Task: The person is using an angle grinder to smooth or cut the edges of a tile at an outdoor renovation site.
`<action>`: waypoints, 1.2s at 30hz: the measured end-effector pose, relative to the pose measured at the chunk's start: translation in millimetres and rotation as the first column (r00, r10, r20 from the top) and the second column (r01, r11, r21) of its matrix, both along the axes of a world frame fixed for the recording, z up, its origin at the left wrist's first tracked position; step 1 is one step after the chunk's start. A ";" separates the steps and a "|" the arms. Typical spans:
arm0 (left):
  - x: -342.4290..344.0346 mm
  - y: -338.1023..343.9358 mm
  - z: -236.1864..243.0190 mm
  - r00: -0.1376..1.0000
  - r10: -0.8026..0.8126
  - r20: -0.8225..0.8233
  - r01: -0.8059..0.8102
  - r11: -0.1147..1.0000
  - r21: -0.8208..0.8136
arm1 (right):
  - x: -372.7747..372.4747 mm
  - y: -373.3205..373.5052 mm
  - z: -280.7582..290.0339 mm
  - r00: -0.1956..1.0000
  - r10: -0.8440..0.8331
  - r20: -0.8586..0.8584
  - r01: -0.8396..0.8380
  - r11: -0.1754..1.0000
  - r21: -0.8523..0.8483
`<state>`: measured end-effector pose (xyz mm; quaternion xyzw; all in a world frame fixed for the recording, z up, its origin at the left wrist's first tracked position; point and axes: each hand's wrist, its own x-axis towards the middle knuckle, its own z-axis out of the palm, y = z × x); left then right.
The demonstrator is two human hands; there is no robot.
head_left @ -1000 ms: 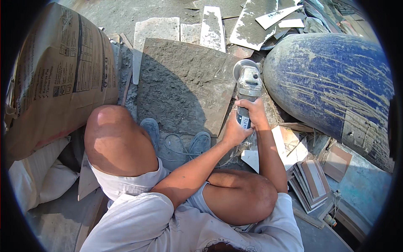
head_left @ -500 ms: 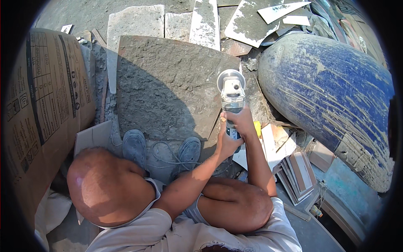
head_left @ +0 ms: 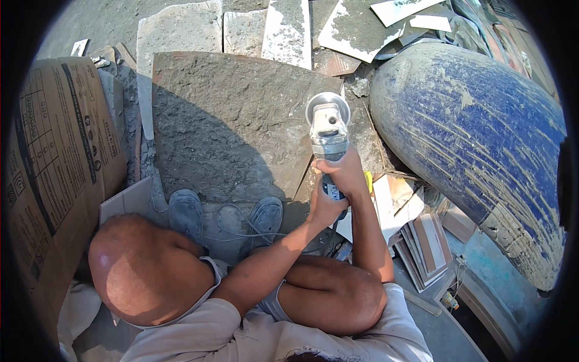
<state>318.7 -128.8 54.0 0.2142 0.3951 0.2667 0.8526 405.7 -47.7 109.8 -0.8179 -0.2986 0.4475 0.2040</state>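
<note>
Both hands are closed around the body of an angle grinder (head_left: 329, 137), which points away from me. My right hand (head_left: 342, 171) wraps the body just behind the pale gear head. Farther back, my left hand (head_left: 327, 204) grips the dark rear part. At the far end, the round disc (head_left: 341, 104) sits over the right edge of a large, rough grey slab (head_left: 241, 90). Contact between disc and slab cannot be made out. A cord trails from the grinder's rear. My shadow covers the slab's lower left.
A brown cardboard box (head_left: 72, 133) stands at the left. On the right lies a scuffed blue drum (head_left: 464, 127). Stacked tile pieces (head_left: 425, 250) are beside my right knee. Broken white-patched slabs (head_left: 356, 30) lie beyond. A loose pale cord (head_left: 232, 232) runs between my shoes.
The view has shifted slightly, so box, slab and shoes sit farther left in the picture. The grinder appears slightly higher and farther left. Both hands keep the same grip.
</note>
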 end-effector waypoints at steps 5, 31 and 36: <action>4.1 -1.5 -2.2 0.996 -0.072 0.057 0.074 0.996 -0.046 | 7.1 -1.0 -3.7 0.999 -0.018 -0.038 0.014 0.995 -0.104; 4.5 -2.4 15.2 0.979 -0.125 -0.164 0.127 0.992 0.002 | 11.6 -8.8 9.6 0.995 -0.097 -0.007 0.097 0.994 -0.042; 10.2 24.5 14.4 0.986 -0.163 0.023 0.164 0.985 -0.048 | 12.8 22.0 17.7 0.998 -0.058 0.003 0.057 0.988 -0.141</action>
